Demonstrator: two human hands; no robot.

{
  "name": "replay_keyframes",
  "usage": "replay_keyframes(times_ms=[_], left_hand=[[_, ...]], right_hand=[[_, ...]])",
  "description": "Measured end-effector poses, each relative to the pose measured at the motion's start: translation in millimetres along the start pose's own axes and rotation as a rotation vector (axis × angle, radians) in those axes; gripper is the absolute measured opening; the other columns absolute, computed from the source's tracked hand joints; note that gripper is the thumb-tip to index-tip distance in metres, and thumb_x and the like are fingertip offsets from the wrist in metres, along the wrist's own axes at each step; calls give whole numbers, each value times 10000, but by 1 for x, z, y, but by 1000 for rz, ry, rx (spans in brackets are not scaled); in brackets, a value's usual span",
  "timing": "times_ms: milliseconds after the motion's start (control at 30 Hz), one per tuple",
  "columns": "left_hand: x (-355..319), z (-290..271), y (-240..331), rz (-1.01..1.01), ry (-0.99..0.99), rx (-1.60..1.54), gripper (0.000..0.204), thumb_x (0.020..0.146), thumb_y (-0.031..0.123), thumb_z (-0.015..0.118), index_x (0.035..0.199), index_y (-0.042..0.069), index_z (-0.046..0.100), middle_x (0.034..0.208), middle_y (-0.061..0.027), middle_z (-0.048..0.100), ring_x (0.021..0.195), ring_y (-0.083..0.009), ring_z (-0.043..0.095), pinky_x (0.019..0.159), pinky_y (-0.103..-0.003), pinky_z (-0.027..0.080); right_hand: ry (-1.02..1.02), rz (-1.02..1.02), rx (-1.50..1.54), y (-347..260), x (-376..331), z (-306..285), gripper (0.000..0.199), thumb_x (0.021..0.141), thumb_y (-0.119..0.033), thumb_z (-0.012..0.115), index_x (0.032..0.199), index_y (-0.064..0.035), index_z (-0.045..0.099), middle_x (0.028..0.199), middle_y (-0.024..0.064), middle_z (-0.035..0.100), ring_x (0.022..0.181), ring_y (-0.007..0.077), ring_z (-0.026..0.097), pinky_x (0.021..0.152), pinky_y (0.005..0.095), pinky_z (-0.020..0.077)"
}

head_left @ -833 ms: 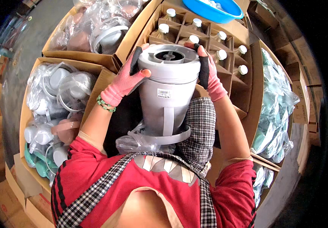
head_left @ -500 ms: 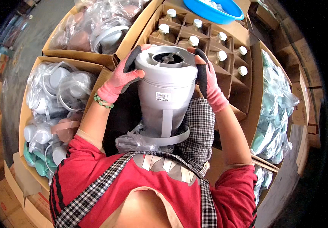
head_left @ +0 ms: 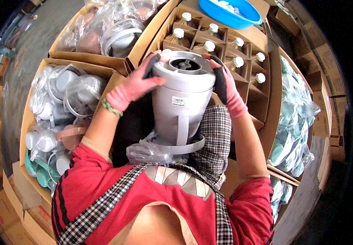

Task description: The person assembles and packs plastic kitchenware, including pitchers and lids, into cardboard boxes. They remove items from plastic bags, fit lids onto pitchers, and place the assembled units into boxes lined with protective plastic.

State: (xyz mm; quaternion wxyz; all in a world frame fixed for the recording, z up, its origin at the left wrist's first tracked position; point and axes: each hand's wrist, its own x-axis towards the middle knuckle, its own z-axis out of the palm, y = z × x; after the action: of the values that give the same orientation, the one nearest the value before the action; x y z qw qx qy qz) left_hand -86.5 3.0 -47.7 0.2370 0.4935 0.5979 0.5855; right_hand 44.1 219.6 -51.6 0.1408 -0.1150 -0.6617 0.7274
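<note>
A grey vessel (head_left: 183, 90) sits at the lap, long axis near-to-far, its recessed end far and upward. The left hand (head_left: 139, 81) and right hand (head_left: 225, 79) clasp that end from both sides. Far right, a divided carton (head_left: 244, 87) holds white-capped bottles (head_left: 209, 46); a left carton (head_left: 110, 83), plastic-wrapped vessels (head_left: 87, 90). The grey one has a dark round centre and white label (head_left: 179, 101).

Holding up a pale grey container (head_left: 166, 108), wide end on top
Tapering downward from a broad, rounded end (head_left: 172, 81), opening there into a round, dark recess (head_left: 180, 63) with a grey piece inside; wearing a white barcode label (head_left: 179, 101) on the near side; carrying a flat grey strip (head_left: 183, 128) below that, reaching down to a curved grey band (head_left: 190, 149) about the narrow end; appearing close to upright, sitting near the middle of the view.
</note>
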Motion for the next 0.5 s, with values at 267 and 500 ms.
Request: replay_keyframes(times_ms=[267,500], left_hand=[[-2,-22,-43,-212,138,-101,415,880,281,347,1186,3,381,1152,-112,455,1130,-209,350,976,-327,221],[20,40,-11,-130,505,398,396,860,328,374,1039,2,512,1077,-200,482,1043,-269,444,881,-300,340]], right_hand=[[263,-441,-784,-28,-46,44,317,796,-136,452,1083,1,448,1049,187,472,1035,288,431,904,346,314],[179,-26,185,-1,5,16,455,809,-422,453,948,8,510,910,77,513,871,160,482,800,271,364]])
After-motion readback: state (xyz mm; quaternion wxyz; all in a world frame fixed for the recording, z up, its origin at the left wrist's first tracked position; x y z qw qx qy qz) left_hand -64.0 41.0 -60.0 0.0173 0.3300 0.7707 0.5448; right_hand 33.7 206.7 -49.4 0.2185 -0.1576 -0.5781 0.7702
